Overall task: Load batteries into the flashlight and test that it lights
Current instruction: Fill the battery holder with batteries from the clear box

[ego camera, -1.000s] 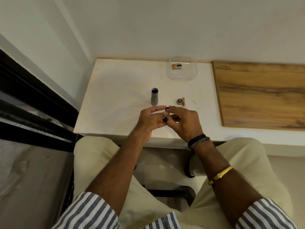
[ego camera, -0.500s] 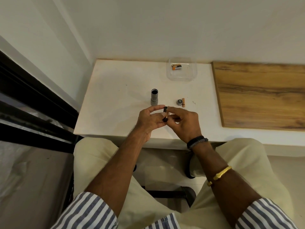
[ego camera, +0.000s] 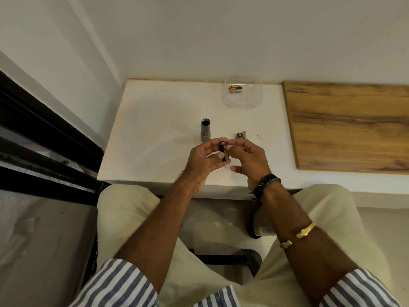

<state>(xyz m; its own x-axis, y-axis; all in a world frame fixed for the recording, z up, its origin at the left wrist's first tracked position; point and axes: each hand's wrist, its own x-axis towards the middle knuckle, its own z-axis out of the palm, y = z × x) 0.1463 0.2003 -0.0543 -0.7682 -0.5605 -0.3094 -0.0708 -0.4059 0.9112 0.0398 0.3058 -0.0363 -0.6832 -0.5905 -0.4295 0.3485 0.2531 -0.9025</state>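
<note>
Left hand (ego camera: 203,162) pinches battery holder (ego camera: 224,153), right hand (ego camera: 250,158) loose-fingered just beside it, flashlight body (ego camera: 205,129) beyond left hand, markings unreadable

White table (ego camera: 155,129) bears upright flashlight body (ego camera: 205,130); cap (ego camera: 238,135) beside battery (ego camera: 244,133); clear tray (ego camera: 242,105); wooden board (ego camera: 345,125).

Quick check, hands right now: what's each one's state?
Left hand: holding the battery holder.
Right hand: open, holding nothing, fingertips near the holder's top.
</note>
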